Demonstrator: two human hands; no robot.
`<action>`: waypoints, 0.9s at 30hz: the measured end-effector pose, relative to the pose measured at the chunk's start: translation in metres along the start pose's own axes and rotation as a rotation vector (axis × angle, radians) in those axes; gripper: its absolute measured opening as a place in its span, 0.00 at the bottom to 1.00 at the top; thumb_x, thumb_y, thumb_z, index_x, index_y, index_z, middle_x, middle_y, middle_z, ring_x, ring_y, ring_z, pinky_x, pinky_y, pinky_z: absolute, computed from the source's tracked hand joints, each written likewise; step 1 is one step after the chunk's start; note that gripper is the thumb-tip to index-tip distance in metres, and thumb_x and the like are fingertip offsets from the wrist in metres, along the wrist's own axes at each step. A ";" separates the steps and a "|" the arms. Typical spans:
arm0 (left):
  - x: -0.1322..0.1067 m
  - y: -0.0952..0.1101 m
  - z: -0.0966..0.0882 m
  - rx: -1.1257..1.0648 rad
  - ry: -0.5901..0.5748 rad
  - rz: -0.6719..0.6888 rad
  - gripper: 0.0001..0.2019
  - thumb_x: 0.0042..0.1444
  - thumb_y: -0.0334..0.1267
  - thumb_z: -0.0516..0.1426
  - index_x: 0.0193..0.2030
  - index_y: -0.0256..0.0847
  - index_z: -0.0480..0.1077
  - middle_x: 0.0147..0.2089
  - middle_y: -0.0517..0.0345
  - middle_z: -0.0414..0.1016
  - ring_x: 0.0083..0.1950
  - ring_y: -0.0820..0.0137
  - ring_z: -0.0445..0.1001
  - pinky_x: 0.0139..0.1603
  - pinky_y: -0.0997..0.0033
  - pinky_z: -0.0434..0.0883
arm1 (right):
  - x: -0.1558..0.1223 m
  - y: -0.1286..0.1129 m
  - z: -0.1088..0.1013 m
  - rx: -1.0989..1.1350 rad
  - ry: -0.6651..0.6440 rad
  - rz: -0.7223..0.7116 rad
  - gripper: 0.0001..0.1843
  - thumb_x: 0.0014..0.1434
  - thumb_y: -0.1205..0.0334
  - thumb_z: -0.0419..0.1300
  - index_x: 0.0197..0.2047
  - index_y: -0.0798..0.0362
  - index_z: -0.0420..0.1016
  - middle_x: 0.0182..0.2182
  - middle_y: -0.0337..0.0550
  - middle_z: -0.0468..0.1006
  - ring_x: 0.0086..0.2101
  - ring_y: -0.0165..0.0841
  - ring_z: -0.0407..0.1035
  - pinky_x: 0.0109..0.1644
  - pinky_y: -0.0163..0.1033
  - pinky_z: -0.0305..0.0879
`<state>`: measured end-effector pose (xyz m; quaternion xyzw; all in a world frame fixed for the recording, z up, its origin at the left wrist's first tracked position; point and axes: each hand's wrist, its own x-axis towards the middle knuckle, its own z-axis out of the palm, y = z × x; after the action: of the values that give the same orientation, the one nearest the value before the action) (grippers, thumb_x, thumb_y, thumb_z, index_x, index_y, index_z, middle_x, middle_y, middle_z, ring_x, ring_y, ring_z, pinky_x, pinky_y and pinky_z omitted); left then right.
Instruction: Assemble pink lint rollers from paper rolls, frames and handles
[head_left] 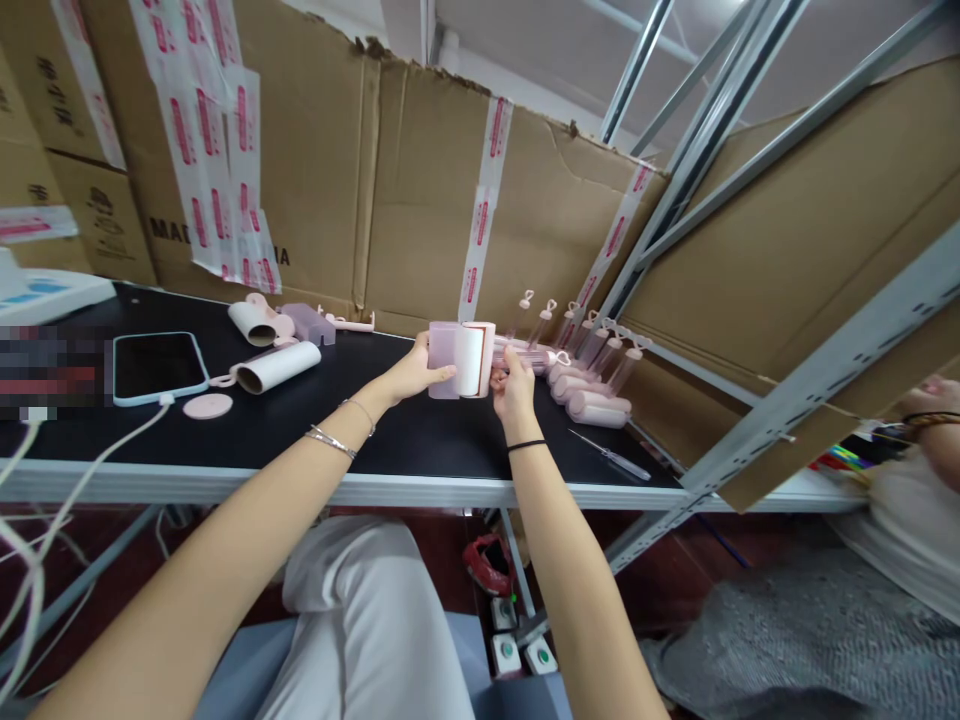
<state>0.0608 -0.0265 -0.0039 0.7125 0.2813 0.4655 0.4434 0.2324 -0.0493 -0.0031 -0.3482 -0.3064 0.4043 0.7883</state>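
left hand (411, 372) closed round the lilac cover (443, 360), thumb across its front, fingers behind; right hand (514, 388) in a narrow pinch at the pink end of the roll (472, 360), some of its fingers curled and partly hidden; roll white, edged with a thin brown line, sitting against the cover between the two hands, raised over the middle of the worktop (420, 440); just beyond the right hand, pale pink handles (541, 357) with a loop at the tip; cannot tell whether one of them belongs to the held roll.

right of the hands, a cluster of pink rollers (600, 408) on the worktop, clear stems slanting upward to looped ends; nearer the front edge, a screwdriver (615, 456) with a clear handle, lying flat.

left of the hands, a paper tube (279, 367) on its side; a pink disc (208, 405) just beside it; behind, a shorter tube (253, 323) and another lilac piece (306, 323); farther left, a phone (159, 367) lying flat, dark screen up, white cable (142, 430) plugged into its near edge.

behind all, a tall cardboard sheet (427, 200) with strips of printed tape; at far right, beyond a metal post, a co-worker's hand (934, 395), partly cut off.
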 end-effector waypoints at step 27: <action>-0.001 -0.027 0.007 0.475 0.001 -0.238 0.45 0.47 0.41 0.62 0.67 0.31 0.43 0.65 0.25 0.55 0.69 0.44 0.53 0.64 0.46 0.53 | 0.138 -0.013 -0.072 -1.419 0.293 -0.409 0.16 0.43 0.67 0.64 0.36 0.56 0.65 0.36 0.56 0.74 0.43 0.47 0.70 0.49 0.51 0.65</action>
<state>0.0676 -0.0178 -0.0297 0.7583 0.4646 0.3315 0.3151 0.3603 0.0412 -0.0061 -0.7589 -0.4437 -0.0952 0.4670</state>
